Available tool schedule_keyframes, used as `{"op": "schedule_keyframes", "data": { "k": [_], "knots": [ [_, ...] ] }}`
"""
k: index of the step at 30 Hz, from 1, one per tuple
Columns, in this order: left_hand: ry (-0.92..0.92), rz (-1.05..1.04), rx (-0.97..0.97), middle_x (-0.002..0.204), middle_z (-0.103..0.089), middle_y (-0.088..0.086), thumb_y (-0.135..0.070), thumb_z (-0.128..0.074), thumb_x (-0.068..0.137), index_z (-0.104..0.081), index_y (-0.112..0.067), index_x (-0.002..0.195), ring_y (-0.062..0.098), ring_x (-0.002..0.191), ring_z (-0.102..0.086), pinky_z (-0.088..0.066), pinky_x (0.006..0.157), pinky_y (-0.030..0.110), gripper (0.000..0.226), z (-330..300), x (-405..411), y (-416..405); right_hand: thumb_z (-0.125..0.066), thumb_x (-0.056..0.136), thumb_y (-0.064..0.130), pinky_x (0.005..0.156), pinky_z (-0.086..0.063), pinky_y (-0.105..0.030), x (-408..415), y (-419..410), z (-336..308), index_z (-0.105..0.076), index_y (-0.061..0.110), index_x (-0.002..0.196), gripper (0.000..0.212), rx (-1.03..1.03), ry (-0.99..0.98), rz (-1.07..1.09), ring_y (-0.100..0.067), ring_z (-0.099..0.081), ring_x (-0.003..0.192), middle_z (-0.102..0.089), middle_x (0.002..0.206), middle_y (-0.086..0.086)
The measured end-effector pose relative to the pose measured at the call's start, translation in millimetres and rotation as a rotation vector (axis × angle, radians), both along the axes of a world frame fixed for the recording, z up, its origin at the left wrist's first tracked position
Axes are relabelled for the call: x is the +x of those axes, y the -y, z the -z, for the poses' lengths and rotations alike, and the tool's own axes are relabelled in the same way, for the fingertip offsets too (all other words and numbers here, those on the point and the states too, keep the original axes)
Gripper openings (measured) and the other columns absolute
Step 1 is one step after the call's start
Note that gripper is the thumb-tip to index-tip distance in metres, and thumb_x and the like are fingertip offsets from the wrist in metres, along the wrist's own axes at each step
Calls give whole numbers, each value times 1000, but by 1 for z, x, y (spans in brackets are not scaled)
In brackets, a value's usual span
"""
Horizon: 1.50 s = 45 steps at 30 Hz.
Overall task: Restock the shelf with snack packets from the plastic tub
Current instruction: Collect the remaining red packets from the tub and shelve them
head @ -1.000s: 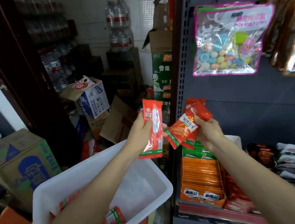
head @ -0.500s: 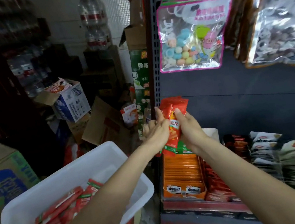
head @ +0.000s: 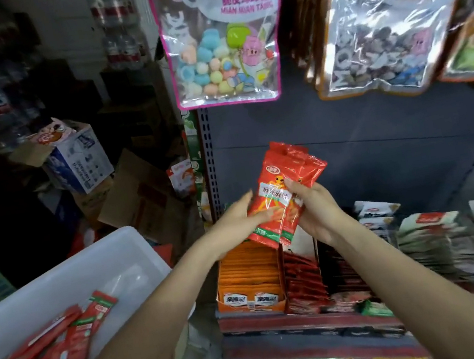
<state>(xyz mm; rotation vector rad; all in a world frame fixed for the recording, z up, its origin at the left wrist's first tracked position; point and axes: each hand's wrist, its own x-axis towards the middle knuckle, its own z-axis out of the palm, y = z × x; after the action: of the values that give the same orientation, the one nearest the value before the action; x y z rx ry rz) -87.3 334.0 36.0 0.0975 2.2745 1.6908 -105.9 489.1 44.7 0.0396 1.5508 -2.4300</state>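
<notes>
A stack of red snack packets (head: 286,190) is held upright just above the shelf (head: 312,320). My right hand (head: 316,213) grips the stack from the right, thumb across its front. My left hand (head: 240,222) presses against the stack's left side with fairly straight fingers. Below the packets, rows of orange packets (head: 248,271) and dark red packets (head: 302,278) stand in the shelf's display boxes. The white plastic tub (head: 93,266) sits at lower left with several more red packets (head: 49,358) inside.
Bags of sweets (head: 222,44) hang on hooks above the shelf, with more hanging bags (head: 383,29) to the right. Stacked snack packs (head: 434,240) fill the shelf's right part. Cardboard boxes (head: 79,161) and water bottles (head: 116,27) crowd the dark storeroom on the left.
Each hand held separate red packets a second ago. They have been brought together into one stack, which has moved right to sit over the shelf. The view has shifted right too.
</notes>
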Motion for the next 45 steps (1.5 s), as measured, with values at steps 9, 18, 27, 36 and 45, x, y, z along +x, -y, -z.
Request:
{"op": "schedule_keyframes", "data": {
  "k": [9, 18, 27, 36, 45],
  "knots": [
    [-382, -227, -289, 104, -65, 3, -23, -70, 83, -55, -6, 115, 17, 95, -60, -37, 66, 11, 40, 25, -21, -63, -72, 79, 7, 80, -53, -36, -12, -43, 18, -67, 8, 103, 25, 542, -274, 38, -21, -67, 85, -70, 97, -10],
    [-268, -244, -337, 112, -67, 10, -25, -75, 79, -62, -6, 115, 24, 103, -60, -33, 69, 14, 43, 70, -31, -89, -78, 71, 9, 67, -40, -19, -16, -69, 49, -67, 9, 97, 28, 1137, -406, 59, -14, -60, 78, -66, 83, 2],
    [-227, -220, -343, 107, -68, 8, -19, -77, 77, -65, -7, 111, 15, 91, -60, -33, 66, 11, 38, 74, -36, -74, -72, 79, 11, 79, -47, -10, -19, -59, 67, -71, 12, 103, 24, 1040, -413, 95, -8, -65, 84, -72, 91, 0],
    [-196, -250, -439, 103, -67, 3, -31, -78, 74, -66, -11, 107, 18, 93, -61, -45, 80, 28, 40, 89, -42, -60, -70, 82, 10, 83, -49, -22, -24, -50, 74, -67, 10, 106, 25, 1036, -372, 18, -14, -66, 92, -71, 100, -3],
    [-166, -55, -515, 113, -65, 9, -20, -74, 79, -56, -9, 120, 23, 104, -61, -45, 91, 31, 46, 89, -46, -82, -76, 73, 11, 84, -51, -32, -24, -78, 70, -52, 16, 115, 49, 1179, -492, 114, -18, -63, 95, -65, 106, -3]
  ]
}}
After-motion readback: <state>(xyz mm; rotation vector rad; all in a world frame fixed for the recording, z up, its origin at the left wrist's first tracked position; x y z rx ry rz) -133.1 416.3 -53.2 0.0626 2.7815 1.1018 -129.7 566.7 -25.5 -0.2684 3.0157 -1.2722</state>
